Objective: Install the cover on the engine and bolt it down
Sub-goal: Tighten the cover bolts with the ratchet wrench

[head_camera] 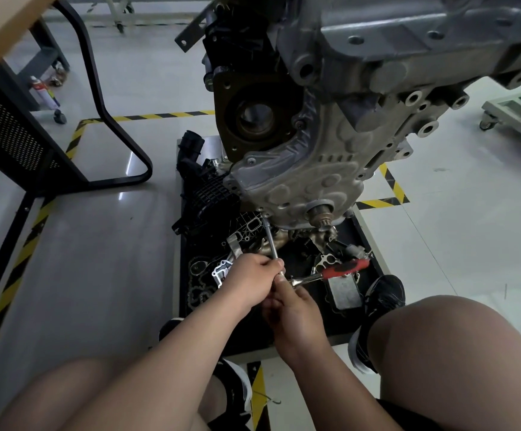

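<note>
The timing cover sits on the engine's near face, above a black tray of loose parts; a long extension bar reaches from the ratchet up to a bolt at the cover's lower left corner; the left hand pinches the bar's near end; the right hand grips the ratchet head just beneath, its red handle pointing right.

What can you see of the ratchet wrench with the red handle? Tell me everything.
The ratchet wrench has a shiny metal head and a red and black grip sticking out to the right. A long thin extension bar runs from the head up to the cover's lower left corner. The left hand grips the bar near the head; the right hand holds the head from below.
</note>
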`<state>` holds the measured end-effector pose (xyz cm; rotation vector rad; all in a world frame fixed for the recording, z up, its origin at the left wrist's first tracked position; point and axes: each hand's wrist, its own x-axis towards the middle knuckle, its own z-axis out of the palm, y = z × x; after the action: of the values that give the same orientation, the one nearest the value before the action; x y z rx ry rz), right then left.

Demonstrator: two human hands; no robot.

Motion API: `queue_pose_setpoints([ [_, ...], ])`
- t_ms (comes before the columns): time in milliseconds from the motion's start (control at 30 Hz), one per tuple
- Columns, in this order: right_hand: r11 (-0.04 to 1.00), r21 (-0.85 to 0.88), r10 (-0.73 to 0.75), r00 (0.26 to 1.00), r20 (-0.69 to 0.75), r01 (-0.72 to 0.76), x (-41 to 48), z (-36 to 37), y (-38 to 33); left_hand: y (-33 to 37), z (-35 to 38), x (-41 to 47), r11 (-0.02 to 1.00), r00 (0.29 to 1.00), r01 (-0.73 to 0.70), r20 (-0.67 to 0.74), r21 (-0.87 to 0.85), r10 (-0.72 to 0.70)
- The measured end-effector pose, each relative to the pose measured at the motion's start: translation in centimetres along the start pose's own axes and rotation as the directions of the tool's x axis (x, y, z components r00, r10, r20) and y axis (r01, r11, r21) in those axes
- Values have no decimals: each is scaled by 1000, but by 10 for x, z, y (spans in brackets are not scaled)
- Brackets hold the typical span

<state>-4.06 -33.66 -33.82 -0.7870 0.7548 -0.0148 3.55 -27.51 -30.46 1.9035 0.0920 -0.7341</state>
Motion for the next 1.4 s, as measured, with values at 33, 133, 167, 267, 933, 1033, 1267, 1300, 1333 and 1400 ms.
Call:
queue_pose_setpoints([
  [33,998,-28,-51,999,-1,51,0,0,0,0,-1,0,1000,1000,-8,-22,-10,8],
  [133,998,-48,-52,999,-13,52,-2,4,-1,3,-2,1,996,999,15,-27,-87,-17],
  [167,1000,3,18,1000,-8,-18,-3,5,-2,4,-1,0,994,999,35,-3,-104,-36],
  [267,931,263,254,967,31,-253,-2,8,-10,5,0,0,982,993,102,79,-159,-91],
  [933,962,123,240,970,35,-243,-4,8,-9,4,-2,3,989,998,60,37,-137,-56],
  [1033,956,145,251,967,46,-255,-5,8,-11,3,-2,3,989,998,56,37,-137,-52],
  [1267,830,415,325,928,184,-372,-5,9,-12,2,-3,7,994,997,65,47,-86,-61],
  [1300,869,357,309,939,150,-343,-5,9,-11,2,-3,7,994,996,70,51,-84,-66],
  [1333,929,250,259,962,87,-272,-5,8,-11,2,-3,8,993,996,77,47,-85,-73],
  [1400,986,-167,-2,999,-51,-7,-6,2,-8,2,-2,9,981,994,110,14,-161,-109],
])
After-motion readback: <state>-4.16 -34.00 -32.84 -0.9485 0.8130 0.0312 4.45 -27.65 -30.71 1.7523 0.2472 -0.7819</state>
